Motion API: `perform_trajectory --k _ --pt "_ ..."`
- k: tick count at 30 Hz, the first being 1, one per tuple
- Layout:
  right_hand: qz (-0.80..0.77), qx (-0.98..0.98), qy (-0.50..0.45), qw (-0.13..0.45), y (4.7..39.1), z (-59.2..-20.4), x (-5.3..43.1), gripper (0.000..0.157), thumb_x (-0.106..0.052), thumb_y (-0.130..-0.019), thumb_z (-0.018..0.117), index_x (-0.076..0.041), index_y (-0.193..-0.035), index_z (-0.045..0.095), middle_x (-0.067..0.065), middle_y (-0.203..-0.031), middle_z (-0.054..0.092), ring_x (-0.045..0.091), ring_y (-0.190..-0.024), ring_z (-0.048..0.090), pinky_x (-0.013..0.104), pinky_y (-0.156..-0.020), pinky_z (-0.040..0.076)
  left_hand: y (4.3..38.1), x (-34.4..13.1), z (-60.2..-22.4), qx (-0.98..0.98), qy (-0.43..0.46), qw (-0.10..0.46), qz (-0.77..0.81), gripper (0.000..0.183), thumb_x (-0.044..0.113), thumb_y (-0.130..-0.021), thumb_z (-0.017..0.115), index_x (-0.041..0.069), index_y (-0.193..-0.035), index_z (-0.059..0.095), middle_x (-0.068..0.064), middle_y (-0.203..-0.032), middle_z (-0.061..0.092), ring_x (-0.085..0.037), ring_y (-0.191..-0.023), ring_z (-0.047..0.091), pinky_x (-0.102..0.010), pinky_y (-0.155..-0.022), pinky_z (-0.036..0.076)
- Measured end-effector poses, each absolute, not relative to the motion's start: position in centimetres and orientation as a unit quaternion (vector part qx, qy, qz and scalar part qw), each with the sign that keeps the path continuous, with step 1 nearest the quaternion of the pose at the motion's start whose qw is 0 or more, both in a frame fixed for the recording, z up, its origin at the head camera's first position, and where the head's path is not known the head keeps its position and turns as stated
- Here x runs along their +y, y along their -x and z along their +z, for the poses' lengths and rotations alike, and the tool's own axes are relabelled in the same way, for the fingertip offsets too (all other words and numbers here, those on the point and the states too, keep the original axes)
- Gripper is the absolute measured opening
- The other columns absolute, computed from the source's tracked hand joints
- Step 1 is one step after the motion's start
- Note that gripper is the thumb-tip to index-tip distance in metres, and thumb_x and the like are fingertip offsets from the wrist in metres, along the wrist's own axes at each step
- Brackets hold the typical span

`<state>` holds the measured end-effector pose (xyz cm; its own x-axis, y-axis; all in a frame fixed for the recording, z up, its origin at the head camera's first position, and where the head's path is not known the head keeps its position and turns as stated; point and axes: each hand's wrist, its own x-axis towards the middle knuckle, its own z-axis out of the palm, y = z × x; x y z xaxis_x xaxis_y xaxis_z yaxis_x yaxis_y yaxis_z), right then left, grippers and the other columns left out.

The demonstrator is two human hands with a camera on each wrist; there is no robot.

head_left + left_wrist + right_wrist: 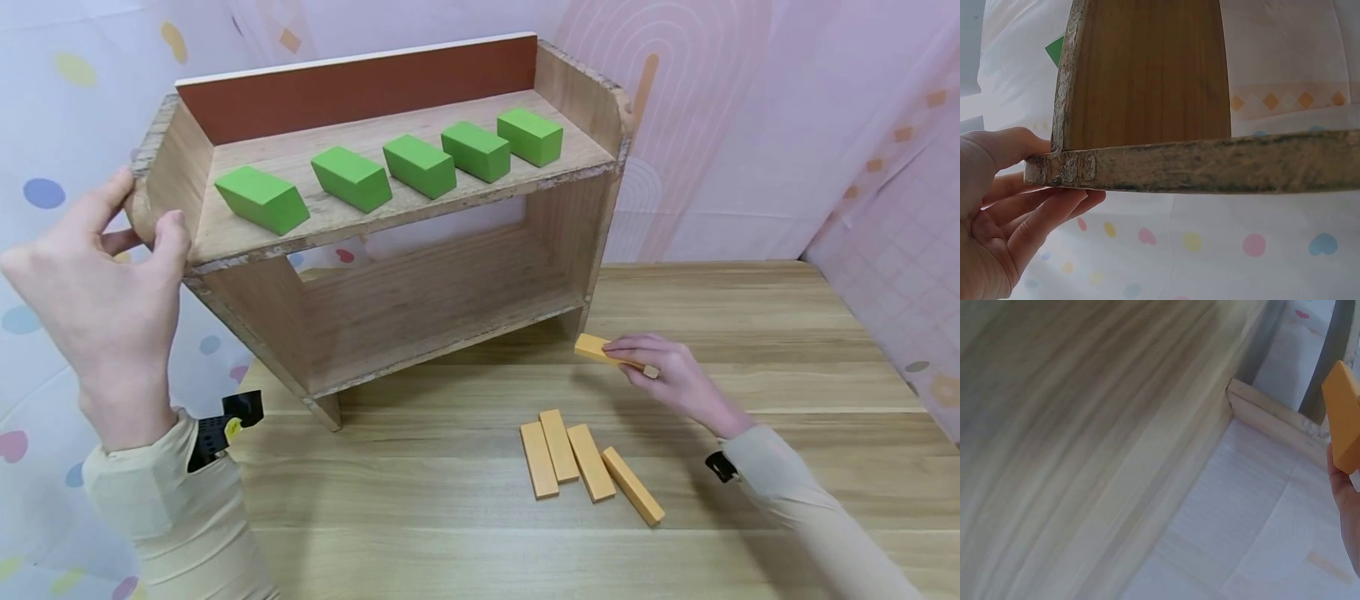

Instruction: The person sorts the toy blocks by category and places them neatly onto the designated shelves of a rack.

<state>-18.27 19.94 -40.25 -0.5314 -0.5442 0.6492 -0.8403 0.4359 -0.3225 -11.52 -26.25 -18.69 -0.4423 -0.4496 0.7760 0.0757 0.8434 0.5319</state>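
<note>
My left hand (112, 300) grips the left side panel of a small two-tier wooden shelf (435, 308). In the left wrist view the thumb lies on one side of the panel's rough edge (1210, 165) and the fingers on the other. My right hand (671, 375) pinches an orange wooden block (592, 347) above the table, just right of the shelf's right foot. Part of that orange block (1342, 422) shows at the right border of the right wrist view. Several more orange blocks (555, 446) lie side by side on the table, nearer to me.
Several green blocks (420, 165) stand in a spaced row on the shelf's upper board, before a red-brown back strip (367, 93). The shelf stands at an angle on the wood-grain table (420, 517). Patterned cloth (697, 125) hangs behind and at both sides.
</note>
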Motion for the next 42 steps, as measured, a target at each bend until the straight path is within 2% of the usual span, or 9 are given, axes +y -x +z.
perform_trajectory --k 5,12,16,20,24,32,42 --pt "0.315 -0.808 -0.430 0.251 18.6 -40.0 19.0 0.034 0.015 -0.067 0.070 0.002 -0.097 0.073 0.013 -0.100 0.073 0.030 -0.094 0.066 0.002 -0.096 0.039 11.4 -26.3 -18.7 -0.813 -0.107 0.521 -0.239 0.037 0.020 -0.082 0.056 0.016 -0.116 0.069 -0.006 -0.112 0.071 0.038 -0.059 0.028 0.007 -0.071 0.036" --pt "0.322 -0.801 -0.413 0.292 19.5 -39.4 16.6 0.031 0.016 -0.069 0.069 0.004 -0.098 0.072 0.015 -0.101 0.072 0.029 -0.096 0.065 0.006 -0.092 0.045 11.5 -26.5 -18.8 -0.807 -0.116 0.519 -0.256 0.037 0.018 -0.081 0.057 0.018 -0.116 0.069 -0.006 -0.112 0.071 0.038 -0.061 0.034 0.006 -0.073 0.040" --pt "0.328 -0.802 -0.395 0.305 20.0 -38.7 14.8 0.026 0.015 -0.073 0.067 0.004 -0.097 0.072 0.016 -0.103 0.072 0.028 -0.097 0.065 0.020 -0.083 0.054 11.4 -26.4 -18.7 -0.808 -0.114 0.521 -0.250 0.036 0.018 -0.082 0.057 0.017 -0.116 0.069 -0.007 -0.111 0.071 0.038 -0.065 0.035 0.005 -0.075 0.042" --pt "0.339 -0.803 -0.381 0.309 20.4 -38.2 13.4 0.025 0.014 -0.075 0.066 0.006 -0.097 0.072 0.017 -0.104 0.071 0.030 -0.098 0.064 0.035 -0.081 0.056 11.5 -26.2 -18.7 -0.806 -0.115 0.520 -0.259 0.036 0.016 -0.082 0.057 0.016 -0.116 0.069 -0.007 -0.111 0.070 0.035 -0.072 0.040 0.003 -0.077 0.043" --pt "0.337 -0.811 -0.365 0.310 20.9 -38.2 12.2 0.021 0.010 -0.077 0.067 0.006 -0.097 0.072 0.017 -0.103 0.072 0.030 -0.097 0.064 0.039 -0.083 0.055 11.5 -26.0 -18.6 -0.807 -0.118 0.516 -0.263 0.036 0.016 -0.082 0.056 0.015 -0.116 0.068 -0.007 -0.112 0.070 0.034 -0.075 0.042 0.002 -0.078 0.044" --pt "0.297 -0.846 -0.341 0.281 22.1 -38.1 10.3 0.021 -0.002 -0.080 0.071 0.006 -0.100 0.071 0.017 -0.105 0.070 0.030 -0.098 0.063 0.037 -0.086 0.055 11.4 -26.1 -18.6 -0.804 -0.127 0.516 -0.266 0.036 0.016 -0.081 0.056 0.015 -0.114 0.070 -0.009 -0.109 0.071 0.035 -0.070 0.041 0.003 -0.076 0.044" --pt "0.247 -0.876 -0.357 0.211 22.0 -37.4 10.4 0.037 -0.003 -0.082 0.068 0.006 -0.118 0.063 0.019 -0.125 0.063 0.033 -0.114 0.058 0.043 -0.100 0.048 11.5 -25.9 -18.5 -0.806 -0.123 0.515 -0.264 0.036 0.016 -0.082 0.057 0.015 -0.115 0.069 -0.010 -0.110 0.071 0.035 -0.070 0.041 0.003 -0.077 0.044"
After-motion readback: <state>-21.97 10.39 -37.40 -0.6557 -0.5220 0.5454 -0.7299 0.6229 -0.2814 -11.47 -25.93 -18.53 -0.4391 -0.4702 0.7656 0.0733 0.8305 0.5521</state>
